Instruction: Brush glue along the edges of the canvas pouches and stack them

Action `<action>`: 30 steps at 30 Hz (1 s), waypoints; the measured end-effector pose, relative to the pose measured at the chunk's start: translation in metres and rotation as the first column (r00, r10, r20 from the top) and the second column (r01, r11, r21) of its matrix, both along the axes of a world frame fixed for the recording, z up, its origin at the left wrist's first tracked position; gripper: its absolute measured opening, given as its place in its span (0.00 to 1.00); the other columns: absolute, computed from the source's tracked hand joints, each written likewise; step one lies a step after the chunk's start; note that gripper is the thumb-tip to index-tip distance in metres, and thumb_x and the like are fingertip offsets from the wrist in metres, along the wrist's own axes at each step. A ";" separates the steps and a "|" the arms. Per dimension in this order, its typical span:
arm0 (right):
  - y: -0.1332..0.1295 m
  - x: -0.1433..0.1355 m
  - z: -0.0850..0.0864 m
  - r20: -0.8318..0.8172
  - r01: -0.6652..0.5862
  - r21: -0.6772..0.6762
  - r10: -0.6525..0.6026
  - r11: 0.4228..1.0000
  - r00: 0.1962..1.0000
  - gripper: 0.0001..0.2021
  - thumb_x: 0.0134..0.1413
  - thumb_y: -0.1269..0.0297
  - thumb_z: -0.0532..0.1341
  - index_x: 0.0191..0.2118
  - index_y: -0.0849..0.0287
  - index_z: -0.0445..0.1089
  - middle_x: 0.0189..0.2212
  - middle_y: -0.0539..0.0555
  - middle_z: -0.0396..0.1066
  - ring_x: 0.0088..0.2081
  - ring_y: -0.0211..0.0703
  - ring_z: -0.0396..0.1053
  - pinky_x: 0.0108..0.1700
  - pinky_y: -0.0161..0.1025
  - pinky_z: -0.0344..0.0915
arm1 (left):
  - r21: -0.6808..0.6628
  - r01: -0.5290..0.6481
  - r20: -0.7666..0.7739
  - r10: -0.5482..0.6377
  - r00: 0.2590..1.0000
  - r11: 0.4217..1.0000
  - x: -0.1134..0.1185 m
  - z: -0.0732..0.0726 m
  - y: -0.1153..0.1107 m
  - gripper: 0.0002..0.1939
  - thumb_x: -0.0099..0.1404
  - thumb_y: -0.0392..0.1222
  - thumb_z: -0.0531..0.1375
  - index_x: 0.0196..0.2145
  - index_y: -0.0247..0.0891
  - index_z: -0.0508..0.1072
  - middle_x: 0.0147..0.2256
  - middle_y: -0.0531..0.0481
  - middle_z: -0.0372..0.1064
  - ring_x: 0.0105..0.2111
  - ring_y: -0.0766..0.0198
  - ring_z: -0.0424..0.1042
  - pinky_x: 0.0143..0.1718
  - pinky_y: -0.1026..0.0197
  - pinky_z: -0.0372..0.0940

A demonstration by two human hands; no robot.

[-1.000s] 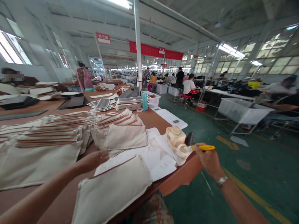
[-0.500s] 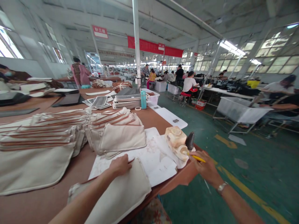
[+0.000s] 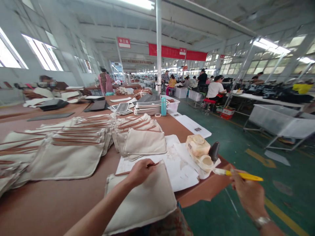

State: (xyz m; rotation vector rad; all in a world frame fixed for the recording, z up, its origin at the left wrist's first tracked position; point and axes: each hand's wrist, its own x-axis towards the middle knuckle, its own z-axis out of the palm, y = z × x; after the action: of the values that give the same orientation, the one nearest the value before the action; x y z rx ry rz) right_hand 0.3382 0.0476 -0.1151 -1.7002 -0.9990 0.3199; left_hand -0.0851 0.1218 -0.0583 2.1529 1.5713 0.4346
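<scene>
Fabric piece (image 3: 154,196) under left hand (image 3: 139,172), top edge between pinching fingers (image 3: 150,162) — yellow-handled brush (image 3: 251,177) pinched in right hand (image 3: 250,194)

Factory workshop, red banner (image 3: 164,51), piled fabric pouches (image 3: 71,159), seated worker (image 3: 214,89)

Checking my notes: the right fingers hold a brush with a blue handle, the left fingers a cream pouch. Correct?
Not blue: in the head view, the right fingers hold a brush with a yellow handle, the left fingers a cream pouch.
</scene>
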 end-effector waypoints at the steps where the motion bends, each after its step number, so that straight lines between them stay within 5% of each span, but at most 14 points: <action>1: -0.006 -0.005 0.006 -0.031 0.023 0.012 -0.023 1.000 0.999 0.24 0.54 0.42 0.63 0.36 0.63 0.75 0.20 0.56 0.70 0.19 0.51 0.68 0.21 0.43 0.63 | 0.013 0.008 0.028 -0.009 1.000 1.000 0.001 0.005 -0.007 0.12 0.66 0.45 0.55 0.37 0.39 0.78 0.35 0.49 0.77 0.36 0.60 0.72 0.34 0.64 0.59; 4: -0.024 -0.036 0.035 -0.208 0.008 0.129 0.019 0.992 0.978 0.25 0.56 0.41 0.64 0.42 0.63 0.73 0.23 0.53 0.69 0.20 0.43 0.64 0.19 0.37 0.61 | 0.045 0.036 0.145 -0.042 0.989 0.998 0.007 0.018 -0.030 0.12 0.66 0.45 0.56 0.38 0.40 0.79 0.36 0.50 0.75 0.36 0.61 0.72 0.36 0.64 0.60; 7: -0.040 -0.084 0.074 -0.464 -0.119 0.347 0.281 0.930 0.840 0.19 0.52 0.50 0.71 0.38 0.62 0.72 0.21 0.48 0.63 0.20 0.36 0.58 0.18 0.30 0.54 | 0.049 0.070 0.257 -0.080 0.963 0.996 0.015 0.029 -0.051 0.10 0.64 0.42 0.58 0.37 0.40 0.79 0.34 0.50 0.74 0.35 0.62 0.71 0.36 0.64 0.60; 10: -0.050 -0.130 0.100 -0.471 -0.230 0.445 0.444 0.866 0.762 0.15 0.56 0.54 0.70 0.36 0.61 0.71 0.20 0.47 0.61 0.19 0.34 0.57 0.18 0.28 0.52 | 0.049 0.078 0.301 -0.089 0.949 0.996 0.023 0.039 -0.066 0.08 0.64 0.39 0.59 0.36 0.40 0.79 0.33 0.51 0.73 0.34 0.62 0.70 0.35 0.64 0.59; 15: -0.048 -0.164 0.103 -0.287 -0.376 0.430 0.519 0.821 0.805 0.15 0.61 0.53 0.65 0.35 0.61 0.70 0.18 0.46 0.58 0.18 0.34 0.55 0.17 0.29 0.53 | 0.075 0.092 0.316 -0.112 0.942 0.993 0.031 0.052 -0.086 0.06 0.63 0.38 0.60 0.34 0.40 0.79 0.32 0.51 0.72 0.32 0.64 0.70 0.34 0.65 0.58; 21: -0.054 -0.156 0.109 -0.012 -0.299 0.421 0.335 0.856 0.942 0.12 0.63 0.56 0.63 0.36 0.61 0.71 0.24 0.51 0.65 0.22 0.39 0.64 0.21 0.32 0.61 | 0.123 0.107 0.323 -0.141 0.936 0.987 0.034 0.059 -0.102 0.07 0.65 0.39 0.60 0.32 0.39 0.78 0.29 0.52 0.71 0.29 0.66 0.68 0.30 0.65 0.56; 27: -0.071 -0.158 0.125 0.202 -0.408 0.477 0.354 0.779 0.913 0.07 0.65 0.63 0.60 0.36 0.58 0.71 0.26 0.49 0.67 0.23 0.35 0.65 0.24 0.29 0.63 | 0.174 0.128 0.313 -0.178 0.933 0.976 0.039 0.058 -0.109 0.05 0.64 0.39 0.62 0.32 0.41 0.79 0.29 0.52 0.72 0.29 0.66 0.69 0.31 0.66 0.57; 30: -0.074 -0.158 0.124 0.203 -0.360 0.496 0.298 0.790 0.933 0.06 0.66 0.64 0.60 0.37 0.58 0.71 0.24 0.47 0.67 0.22 0.35 0.64 0.24 0.29 0.63 | 0.179 0.125 0.309 -0.176 0.934 0.976 0.040 0.059 -0.111 0.05 0.64 0.40 0.63 0.32 0.40 0.79 0.28 0.52 0.72 0.28 0.66 0.69 0.30 0.66 0.57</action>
State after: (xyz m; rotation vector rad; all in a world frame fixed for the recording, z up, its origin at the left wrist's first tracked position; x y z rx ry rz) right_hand 0.1800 -0.0264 0.0090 -1.0469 -1.3344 0.1485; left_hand -0.0454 0.0108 0.0010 2.1620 1.2164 0.8381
